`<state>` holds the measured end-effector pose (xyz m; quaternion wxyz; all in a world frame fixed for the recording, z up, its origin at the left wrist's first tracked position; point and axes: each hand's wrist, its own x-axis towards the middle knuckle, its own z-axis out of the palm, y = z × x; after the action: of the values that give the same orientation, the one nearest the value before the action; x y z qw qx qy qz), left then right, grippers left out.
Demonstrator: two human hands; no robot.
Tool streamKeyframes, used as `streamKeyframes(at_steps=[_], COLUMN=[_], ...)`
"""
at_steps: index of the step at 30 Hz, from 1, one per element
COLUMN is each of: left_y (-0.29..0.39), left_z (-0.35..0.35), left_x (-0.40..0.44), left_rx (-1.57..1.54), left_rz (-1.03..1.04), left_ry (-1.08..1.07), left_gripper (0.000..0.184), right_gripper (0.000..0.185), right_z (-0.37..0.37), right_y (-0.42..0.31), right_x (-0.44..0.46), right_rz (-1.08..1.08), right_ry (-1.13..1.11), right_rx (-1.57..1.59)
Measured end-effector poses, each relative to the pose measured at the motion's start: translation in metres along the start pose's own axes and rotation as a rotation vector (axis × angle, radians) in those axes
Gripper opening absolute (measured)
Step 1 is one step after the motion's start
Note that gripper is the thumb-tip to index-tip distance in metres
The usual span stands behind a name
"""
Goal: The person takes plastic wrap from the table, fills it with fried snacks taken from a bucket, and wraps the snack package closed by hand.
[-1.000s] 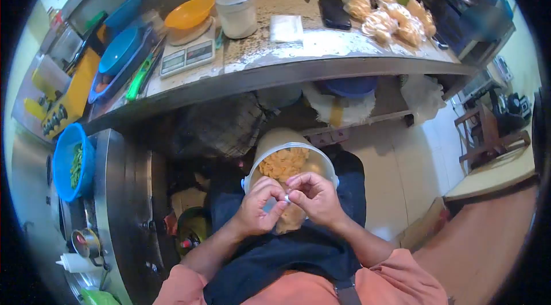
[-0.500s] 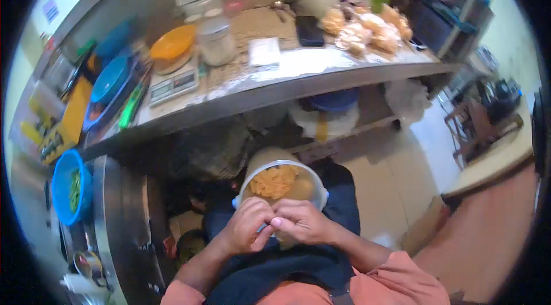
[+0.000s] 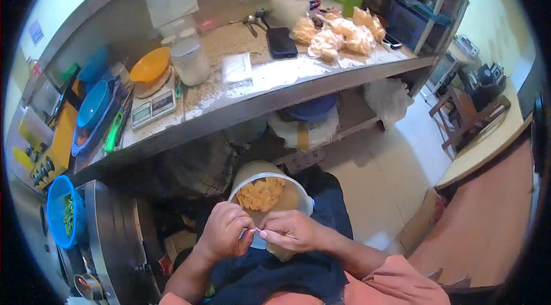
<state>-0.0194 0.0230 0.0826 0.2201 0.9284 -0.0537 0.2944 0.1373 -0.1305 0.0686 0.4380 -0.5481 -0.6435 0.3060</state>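
Note:
A white bucket with orange-yellow food pieces inside stands between the person's legs. Over its near rim, my left hand and my right hand meet with pinched fingertips. Between them is a small whitish bit, too small to identify. Below my right hand hangs something pale like a plastic bag, mostly hidden by the fingers.
On the counter are filled plastic bags, a black phone-like object, a white packet, a lidded tub, a scale and an orange bowl. A blue basin with green vegetables stands at the left.
The camera view has turned, so the counter and bucket appear shifted left. Both hands remain pinched together, now lower in the view, with fingertips slightly apart around the whitish bit.

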Motion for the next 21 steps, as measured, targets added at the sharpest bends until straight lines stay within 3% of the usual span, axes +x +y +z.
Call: streamKeyframes(at_steps=[7, 10, 13, 16, 18, 20, 21], left_y=[-0.003, -0.006, -0.003, 0.002, 0.006, 0.017, 0.02], left_z=[-0.002, 0.01, 0.016, 0.013, 0.014, 0.018, 0.02], left_x=[-0.002, -0.005, 0.0, 0.007, 0.011, 0.012, 0.011], left_rx=[0.027, 0.012, 0.002, 0.006, -0.211, -0.236, -0.254], left_rz=[-0.017, -0.018, 0.005, 0.023, -0.15, -0.22, -0.288], left_ry=[0.071, 0.137, 0.215, 0.269, 0.32, 0.294, 0.271], left_gripper=[0.015, 0.016, 0.017, 0.017, 0.017, 0.017, 0.017], right_gripper=[0.02, 0.018, 0.018, 0.018, 0.017, 0.015, 0.012], right_z=[0.015, 0.012, 0.012, 0.005, 0.004, 0.002, 0.004], right_y=[-0.001, -0.003, 0.005, 0.003, 0.002, -0.004, -0.001], right_x=[0.007, 0.009, 0.012, 0.013, 0.012, 0.013, 0.015], right_rz=[-0.036, 0.063, -0.116, -0.145, -0.126, -0.002, -0.077], right_ry=[0.177, 0.191, 0.296, 0.326, 0.375, 0.468, 0.527], right_rx=[0.1, 0.085, -0.018, -0.028, -0.027, 0.095, 0.034])
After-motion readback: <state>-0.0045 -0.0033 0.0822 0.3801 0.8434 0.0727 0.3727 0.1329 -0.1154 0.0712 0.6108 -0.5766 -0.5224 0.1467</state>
